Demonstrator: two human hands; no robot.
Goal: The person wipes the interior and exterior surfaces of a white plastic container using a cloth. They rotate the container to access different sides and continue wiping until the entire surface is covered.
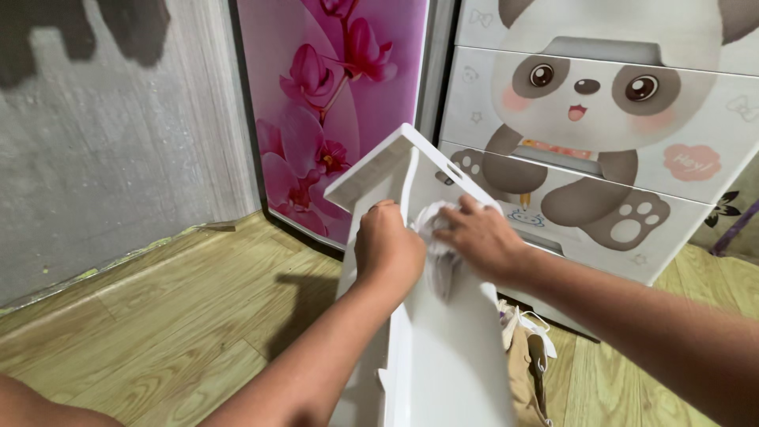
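A white plastic drawer point(443, 348) is tilted up in front of me, its far corner pointing at the cabinets. My left hand point(387, 249) grips its left rim from above. My right hand point(478, 237) presses a crumpled white cloth point(435, 225) against the inside wall of the drawer, fingers wrapped around the cloth. Both forearms reach in from the bottom of the view.
A white drawer cabinet with a panda picture point(601, 103) stands at the back right. A pink door with orchid flowers point(324, 103) is beside it, and a grey wall point(103, 158) on the left. The floor point(182, 316) is wood-look. Beige and white items point(530, 356) lie under the drawer.
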